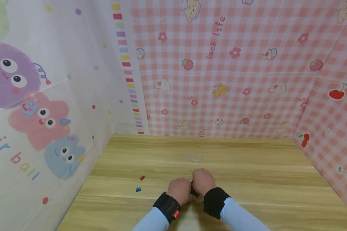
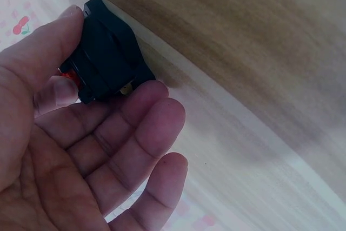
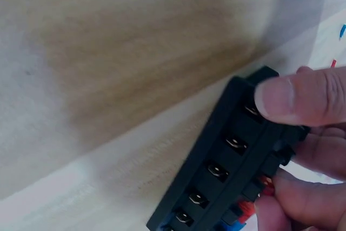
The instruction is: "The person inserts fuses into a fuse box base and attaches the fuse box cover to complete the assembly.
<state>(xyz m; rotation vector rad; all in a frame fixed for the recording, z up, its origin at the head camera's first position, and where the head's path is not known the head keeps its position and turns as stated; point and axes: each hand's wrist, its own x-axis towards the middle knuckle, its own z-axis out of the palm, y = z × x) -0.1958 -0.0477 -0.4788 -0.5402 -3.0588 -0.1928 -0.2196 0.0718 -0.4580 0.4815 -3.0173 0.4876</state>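
Both hands meet over the table near its front middle, with a black fuse block (image 3: 216,160) between them. My left hand (image 1: 180,190) pinches one end of the block (image 2: 111,52) between thumb and fingers; its other fingers are loosely bent. From the other side my right hand (image 1: 203,181) grips the block, its thumb (image 3: 278,98) lying over the terminal side. A row of metal terminals runs along the block. Red (image 3: 246,209) and blue (image 3: 233,225) blade fuses show at its edge. In the head view the hands cover most of the block.
Left of the hands, a red blade fuse (image 1: 142,177) and a blue blade fuse (image 1: 138,189) lie on the wooden table (image 1: 248,166). A clear plastic piece (image 1: 192,159) lies flat beyond the hands. Printed cloth walls (image 1: 219,70) enclose the back and sides.
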